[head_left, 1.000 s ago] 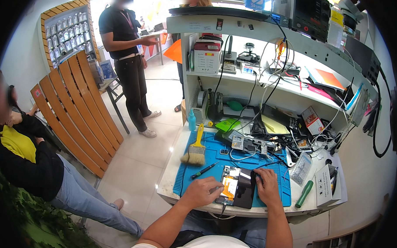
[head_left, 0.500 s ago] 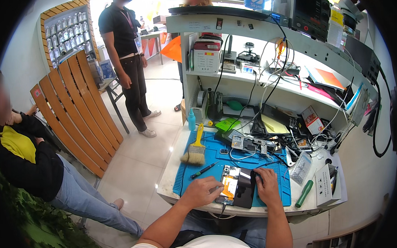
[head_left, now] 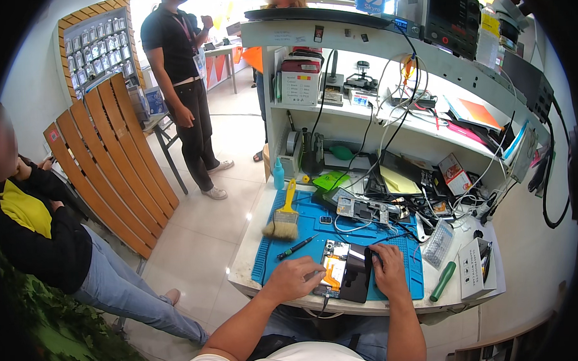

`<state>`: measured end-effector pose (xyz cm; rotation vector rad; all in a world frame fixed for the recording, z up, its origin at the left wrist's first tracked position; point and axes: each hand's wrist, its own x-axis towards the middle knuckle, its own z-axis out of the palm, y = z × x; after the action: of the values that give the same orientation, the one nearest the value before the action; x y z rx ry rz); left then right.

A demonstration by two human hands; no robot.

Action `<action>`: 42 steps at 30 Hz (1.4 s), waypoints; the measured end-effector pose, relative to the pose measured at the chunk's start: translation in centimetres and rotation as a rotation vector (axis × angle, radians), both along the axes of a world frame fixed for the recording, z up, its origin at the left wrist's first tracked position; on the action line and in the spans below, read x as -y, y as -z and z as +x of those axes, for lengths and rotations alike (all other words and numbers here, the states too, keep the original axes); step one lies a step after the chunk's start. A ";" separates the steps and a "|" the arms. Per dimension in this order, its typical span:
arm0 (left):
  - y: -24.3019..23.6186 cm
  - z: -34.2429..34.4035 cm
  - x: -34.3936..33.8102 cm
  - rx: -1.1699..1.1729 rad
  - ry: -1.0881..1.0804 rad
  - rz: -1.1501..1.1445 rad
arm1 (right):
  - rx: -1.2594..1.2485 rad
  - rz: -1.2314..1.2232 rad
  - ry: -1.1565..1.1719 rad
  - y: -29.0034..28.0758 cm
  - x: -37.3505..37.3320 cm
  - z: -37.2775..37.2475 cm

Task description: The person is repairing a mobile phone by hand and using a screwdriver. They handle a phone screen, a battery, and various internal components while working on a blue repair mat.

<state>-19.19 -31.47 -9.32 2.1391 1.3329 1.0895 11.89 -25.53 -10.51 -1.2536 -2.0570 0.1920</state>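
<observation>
An opened phone lies on the blue work mat, its inner board and orange ribbon cable exposed. A glossy black screen panel lies along its right side. My left hand is at the phone's left edge, fingers drawn together and pointing inward; anything between the fingertips is too small to make out. My right hand has bent fingers on the black panel's upper right edge. From the phone's lower end a cable hangs toward me. A thin screwdriver rests beyond my left hand.
A broad brush lies at the mat's far left, near a blue bottle. Cables and phone parts crowd behind. A green-handled tool and a white box are at right. Two people are at left.
Both my hands and the phone stay in place. The standing person at the far left has raised a hand, and the orange item beside the shelf has shifted.
</observation>
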 end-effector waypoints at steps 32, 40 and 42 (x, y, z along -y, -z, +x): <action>0.0 0.0 0.0 0.016 0.004 0.020 | 0.000 0.000 -0.004 -0.1 0.1 0.0; 0.1 0.0 0.0 0.021 -0.004 0.030 | -0.004 -0.017 -0.006 -0.3 0.1 -0.2; 0.0 0.1 0.0 0.029 -0.006 0.021 | -0.009 -0.009 -0.008 -0.4 0.2 -0.1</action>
<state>-19.07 -31.50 -9.29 2.1279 1.3208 1.1376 11.75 -25.71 -10.11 -1.2478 -2.0559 0.2113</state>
